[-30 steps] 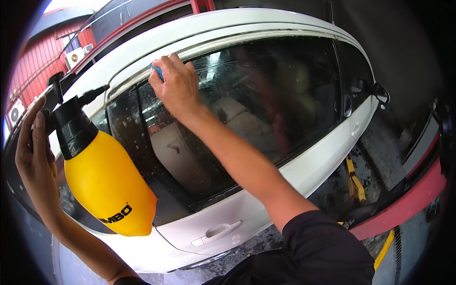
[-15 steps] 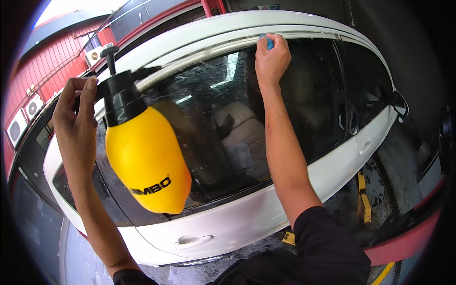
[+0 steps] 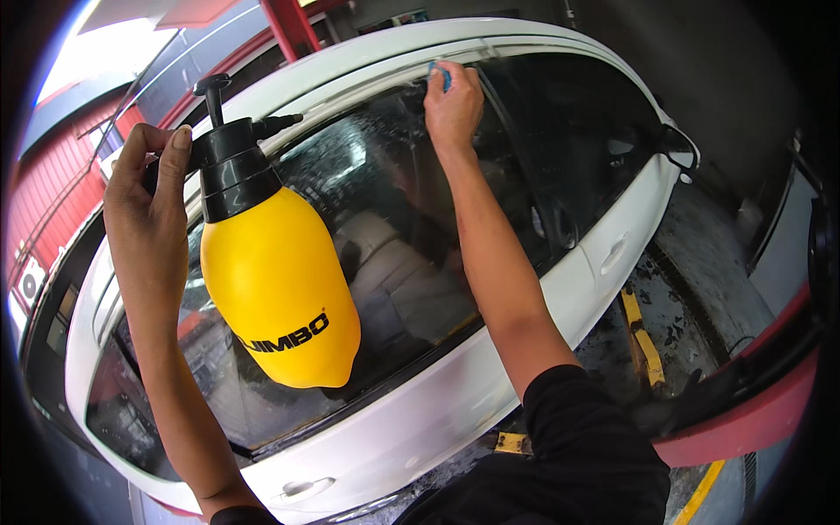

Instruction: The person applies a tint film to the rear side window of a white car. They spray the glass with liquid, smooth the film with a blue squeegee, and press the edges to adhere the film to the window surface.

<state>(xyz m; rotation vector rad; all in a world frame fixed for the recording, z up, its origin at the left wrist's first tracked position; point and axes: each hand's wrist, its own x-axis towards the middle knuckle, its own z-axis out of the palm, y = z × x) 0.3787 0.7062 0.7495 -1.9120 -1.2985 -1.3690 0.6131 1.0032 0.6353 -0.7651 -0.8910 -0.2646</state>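
Note:
My left hand (image 3: 153, 210) is closed round the black handle of a pump spray bottle (image 3: 280, 280). The bottle has a yellow body, a black collar and plunger, and its nozzle points right toward the car. It hangs tilted in front of the side window. My right hand (image 3: 453, 105) reaches up to the upper edge of the rear side window (image 3: 398, 223). Pinched in its fingers is a small blue piece (image 3: 442, 77), mostly hidden, its kind unclear. The dark glass is wet, with droplets and streaks, and seats show through it.
The white car (image 3: 411, 437) fills the middle, its side mirror (image 3: 678, 149) at the right. Yellow metal arms (image 3: 643, 337) lie low beside it, and a red beam (image 3: 744, 420) is at the lower right. A red post (image 3: 290, 31) stands behind the car.
The view has shifted, so the car sits further left and more tilted. My right hand has slid along the window's top edge toward the front pillar. The bottle stays in my left hand.

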